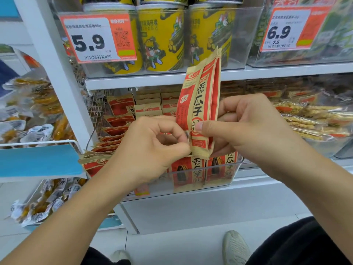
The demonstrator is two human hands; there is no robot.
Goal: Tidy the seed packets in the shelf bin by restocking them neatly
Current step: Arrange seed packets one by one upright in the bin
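- Held seed packets (200,104): upright, above the clear shelf bin (219,176).
- Right hand (248,127): thumb in front, curled fingers behind, clamping them.
- Left hand (152,144): fingertips pinching their lower left edge.

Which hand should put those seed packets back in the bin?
Probably the right hand: it grips the held seed packets upright, thumb across the front, above the clear bin. The left hand only pinches their lower edge.
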